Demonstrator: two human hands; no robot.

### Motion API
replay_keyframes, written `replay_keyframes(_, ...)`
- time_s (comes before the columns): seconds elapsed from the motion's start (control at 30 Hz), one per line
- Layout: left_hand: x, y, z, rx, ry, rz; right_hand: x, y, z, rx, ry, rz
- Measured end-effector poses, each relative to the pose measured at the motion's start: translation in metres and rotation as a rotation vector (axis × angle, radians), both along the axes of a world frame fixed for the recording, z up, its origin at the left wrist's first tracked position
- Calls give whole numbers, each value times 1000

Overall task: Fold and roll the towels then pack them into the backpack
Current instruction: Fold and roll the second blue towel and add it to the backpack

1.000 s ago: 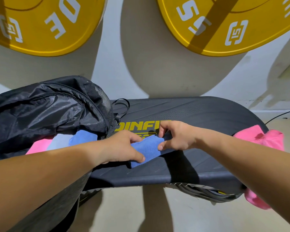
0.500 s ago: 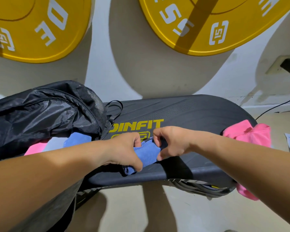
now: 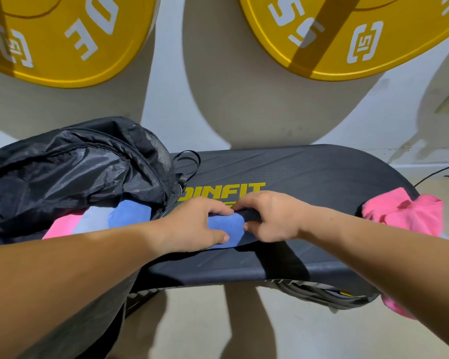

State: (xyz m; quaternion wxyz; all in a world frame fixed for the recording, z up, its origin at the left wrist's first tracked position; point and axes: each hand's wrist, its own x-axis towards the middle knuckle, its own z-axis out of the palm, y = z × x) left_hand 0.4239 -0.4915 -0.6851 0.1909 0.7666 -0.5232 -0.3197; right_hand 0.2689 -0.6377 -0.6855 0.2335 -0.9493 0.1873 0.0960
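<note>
A small blue towel [image 3: 227, 228] lies partly rolled on the black exercise step [image 3: 309, 177]. My left hand [image 3: 192, 224] wraps over its left side and my right hand [image 3: 270, 216] pinches its right end. To the left, a black backpack [image 3: 70, 174] lies open toward me. Inside its mouth sit a rolled blue towel [image 3: 128, 216], a grey towel [image 3: 92, 221] and a pink towel [image 3: 62, 226]. A crumpled pink towel [image 3: 405, 216] rests on the step's right end and hangs over the edge.
Two yellow weight plates [image 3: 62, 47] [image 3: 347, 40] lean on the white wall behind the step. A black cable [image 3: 438, 173] runs along the floor at the right. Beige floor [image 3: 218, 327] lies below the step's front edge.
The blue towel has gone from a flat strip to a tighter roll between my hands. Both hands have closed in toward each other.
</note>
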Motion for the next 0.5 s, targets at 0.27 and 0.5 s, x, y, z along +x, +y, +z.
replay_keyframes(0.27,21,20,41,-96,-99,-66,18,5,34,390,60,-132)
replay_keyframes(0.5,37,117,84,-187,-171,48,54,63,89,566,67,-27)
